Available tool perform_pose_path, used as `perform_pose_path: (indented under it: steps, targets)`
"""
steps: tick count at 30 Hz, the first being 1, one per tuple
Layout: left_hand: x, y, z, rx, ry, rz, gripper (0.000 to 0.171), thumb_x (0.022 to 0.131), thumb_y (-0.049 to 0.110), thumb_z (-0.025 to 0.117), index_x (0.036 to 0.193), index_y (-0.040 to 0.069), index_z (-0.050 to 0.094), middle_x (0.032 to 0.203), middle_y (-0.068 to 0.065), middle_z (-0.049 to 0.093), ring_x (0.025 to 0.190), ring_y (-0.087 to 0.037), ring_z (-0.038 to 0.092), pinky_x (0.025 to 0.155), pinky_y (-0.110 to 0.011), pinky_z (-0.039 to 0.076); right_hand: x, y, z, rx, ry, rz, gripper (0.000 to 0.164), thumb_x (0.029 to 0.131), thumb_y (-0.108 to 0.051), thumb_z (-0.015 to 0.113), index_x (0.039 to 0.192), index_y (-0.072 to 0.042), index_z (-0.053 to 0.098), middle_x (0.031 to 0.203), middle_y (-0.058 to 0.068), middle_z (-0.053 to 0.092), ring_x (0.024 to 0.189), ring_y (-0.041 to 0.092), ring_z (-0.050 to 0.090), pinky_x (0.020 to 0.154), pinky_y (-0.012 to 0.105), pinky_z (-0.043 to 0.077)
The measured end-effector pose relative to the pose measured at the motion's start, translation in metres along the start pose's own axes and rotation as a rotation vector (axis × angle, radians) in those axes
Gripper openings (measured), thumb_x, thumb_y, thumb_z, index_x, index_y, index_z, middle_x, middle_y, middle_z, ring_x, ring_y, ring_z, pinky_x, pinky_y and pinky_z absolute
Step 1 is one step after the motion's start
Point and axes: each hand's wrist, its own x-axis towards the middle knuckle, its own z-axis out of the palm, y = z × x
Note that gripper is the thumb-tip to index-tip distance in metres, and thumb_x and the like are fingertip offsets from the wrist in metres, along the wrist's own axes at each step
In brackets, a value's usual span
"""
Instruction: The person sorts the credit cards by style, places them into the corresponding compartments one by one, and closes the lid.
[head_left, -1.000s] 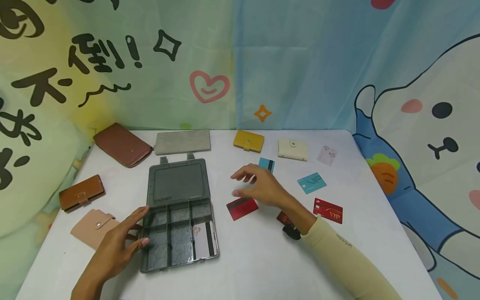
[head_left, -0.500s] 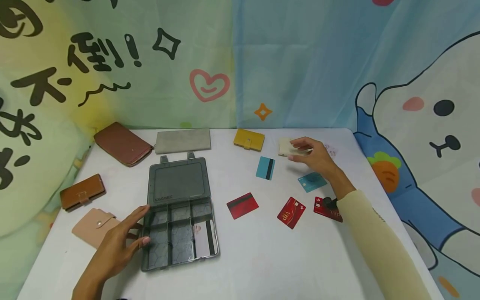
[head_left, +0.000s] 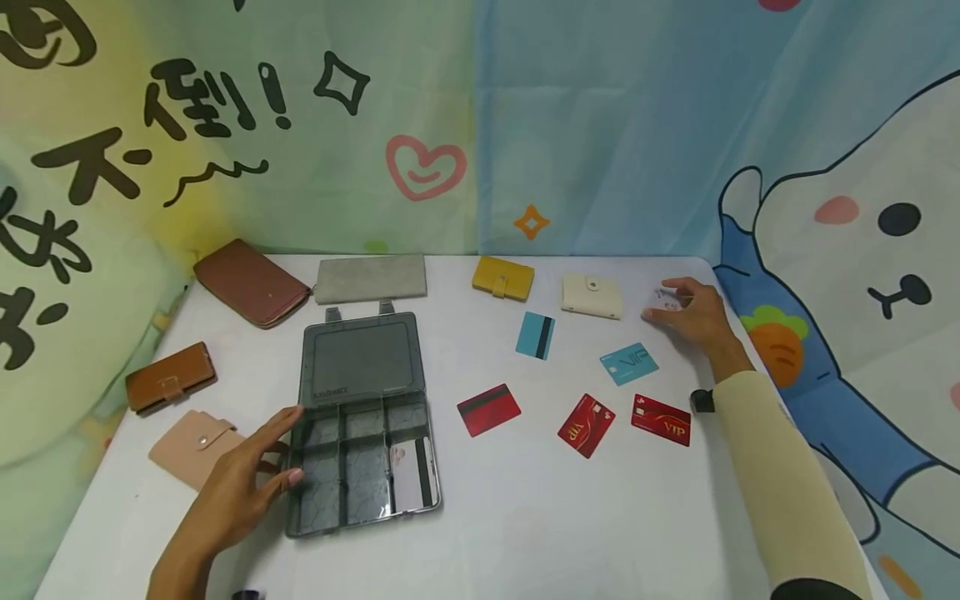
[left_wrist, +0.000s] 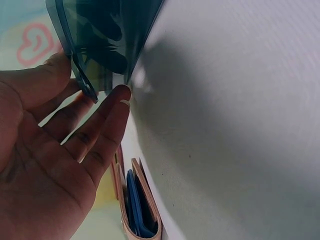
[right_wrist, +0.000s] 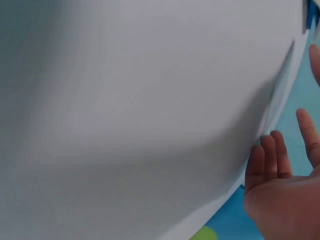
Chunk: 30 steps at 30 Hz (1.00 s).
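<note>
Against the left side of an open grey plastic compartment box point(head_left: 363, 475) rests my left hand point(head_left: 238, 475), its thumb and extended fingers at the rim. The left wrist view has the left hand point(left_wrist: 65, 130) beside the clear box wall point(left_wrist: 107, 40), fingers fairly straight. In the box's front right compartment lies a white card point(head_left: 409, 475) with a black stripe. Far right, my right hand point(head_left: 701, 317) reaches over a pale patterned card point(head_left: 664, 299), fingertips at its edges; the hand partly covers it. Seen from the right wrist, the right hand's point(right_wrist: 280, 185) fingers are extended by the thin card point(right_wrist: 275, 102).
Two blue cards point(head_left: 535, 336) and several red cards point(head_left: 489, 409) lie right of the box. Behind are a yellow card holder point(head_left: 502, 277), a cream one point(head_left: 592, 296), a grey wallet point(head_left: 371, 279) and a brown wallet point(head_left: 251, 283). A tan wallet point(head_left: 171, 377) and pink one point(head_left: 191, 450) lie left.
My right hand has moved right, from above the red striped card past the cream card holder to the patterned card. The left hand stays at the box.
</note>
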Motion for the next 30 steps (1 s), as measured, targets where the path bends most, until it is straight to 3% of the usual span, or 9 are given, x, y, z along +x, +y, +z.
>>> perform_pose_path:
  steps: [7, 12, 16, 22, 26, 30]
  targets:
    - [0.002, 0.000, 0.001, 0.004, -0.005, -0.009, 0.089, 0.079, 0.001, 0.081, 0.155, 0.015, 0.036, 0.157, -0.019, 0.039, 0.105, -0.030, 0.068, 0.075, -0.030, 0.062, -0.002, 0.003, -0.005, -0.105, 0.054, 0.098, 0.102, 0.077, -0.059, 0.078, 0.154, -0.009, 0.034, 0.155, 0.032, 0.022, 0.133, 0.050, 0.027, 0.109, 0.069, 0.040]
    - [0.003, 0.000, 0.001, -0.003, -0.012, -0.014, 0.088, 0.080, 0.001, 0.080, 0.155, 0.014, 0.036, 0.157, -0.019, 0.039, 0.105, -0.030, 0.068, 0.076, -0.031, 0.062, -0.003, -0.001, -0.007, -0.165, 0.042, 0.135, 0.101, 0.075, -0.060, 0.079, 0.148, -0.002, 0.039, 0.148, 0.036, 0.022, 0.129, 0.051, 0.027, 0.106, 0.067, 0.045]
    - [0.002, 0.001, 0.000, 0.000, -0.012, -0.013, 0.088, 0.080, 0.001, 0.080, 0.155, 0.014, 0.036, 0.157, -0.020, 0.038, 0.105, -0.031, 0.068, 0.076, -0.031, 0.062, -0.003, -0.002, -0.007, -0.092, 0.019, 0.102, 0.089, 0.081, -0.049, 0.080, 0.144, -0.003, 0.037, 0.138, 0.031, 0.037, 0.120, 0.046, 0.039, 0.100, 0.059, 0.050]
    - [0.001, 0.001, 0.000, 0.004, -0.006, -0.001, 0.089, 0.079, 0.001, 0.080, 0.155, 0.013, 0.036, 0.156, -0.021, 0.039, 0.105, -0.030, 0.068, 0.076, -0.031, 0.062, -0.013, -0.016, -0.002, 0.043, 0.043, -0.027, 0.061, 0.088, -0.035, 0.077, 0.138, -0.013, 0.049, 0.122, 0.018, 0.051, 0.102, 0.033, 0.051, 0.075, 0.031, 0.051]
    - [0.001, 0.000, 0.000, 0.005, -0.006, 0.001, 0.089, 0.080, 0.001, 0.080, 0.155, 0.013, 0.035, 0.156, -0.021, 0.039, 0.105, -0.031, 0.068, 0.076, -0.031, 0.062, -0.031, -0.041, 0.005, 0.146, 0.096, -0.084, 0.052, 0.090, -0.037, 0.074, 0.135, -0.019, 0.056, 0.117, 0.009, 0.055, 0.093, 0.025, 0.058, 0.067, 0.020, 0.056]
    - [0.001, 0.001, 0.000, 0.007, -0.008, -0.006, 0.089, 0.080, 0.001, 0.080, 0.155, 0.013, 0.035, 0.157, -0.020, 0.039, 0.106, -0.031, 0.068, 0.076, -0.032, 0.062, -0.059, -0.077, 0.017, 0.282, 0.038, -0.140, 0.046, 0.089, -0.036, 0.074, 0.131, -0.022, 0.060, 0.110, 0.005, 0.058, 0.083, 0.019, 0.066, 0.069, 0.019, 0.060]
